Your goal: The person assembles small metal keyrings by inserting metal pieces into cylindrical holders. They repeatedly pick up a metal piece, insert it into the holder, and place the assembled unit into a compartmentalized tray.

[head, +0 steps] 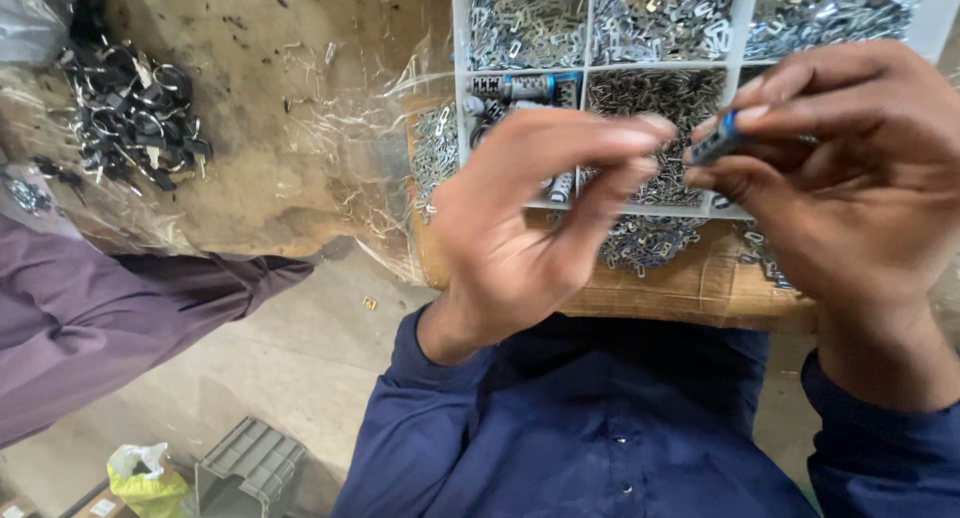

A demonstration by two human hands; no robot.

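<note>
The right hand pinches a small blue-and-metal part between thumb and fingertips, its grip narrow, above the white compartment tray of tiny metal clips. The left hand, fingers curled with thumb and forefinger pressed together, nearly touches the part's tip.

Two hands: left, right. One blue part pinched in the right; one tray behind, five compartments visible.
</note>
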